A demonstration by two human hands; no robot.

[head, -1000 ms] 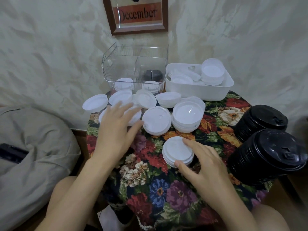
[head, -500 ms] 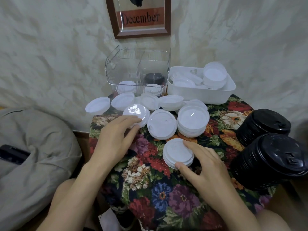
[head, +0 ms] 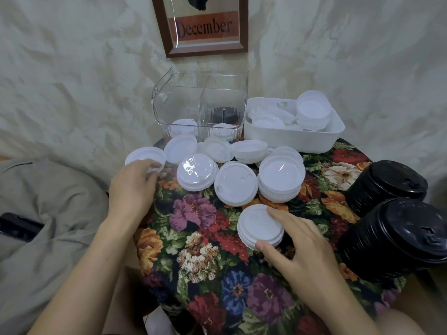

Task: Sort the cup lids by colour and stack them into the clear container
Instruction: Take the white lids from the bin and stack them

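Note:
Several white cup lids (head: 235,186) lie on the flowered table (head: 210,257), some in short stacks (head: 280,178). My left hand (head: 131,189) reaches to the table's left edge, fingertips curled on a white lid (head: 142,155) there. My right hand (head: 302,247) holds a small stack of white lids (head: 257,224) between thumb and fingers near the table's middle. The clear container (head: 200,102) stands at the back with a few white lids and a black one inside. Two tall stacks of black lids (head: 396,240) lie at the right.
A white tub (head: 290,137) with more white lids sits right of the clear container. A framed "December" picture (head: 205,27) hangs on the wall behind. A grey cushion (head: 43,213) with a dark phone (head: 19,226) on it lies at the left.
My left hand has left the lid near the table's middle and moved left to the lid at the table's edge. My right hand stays on its small stack.

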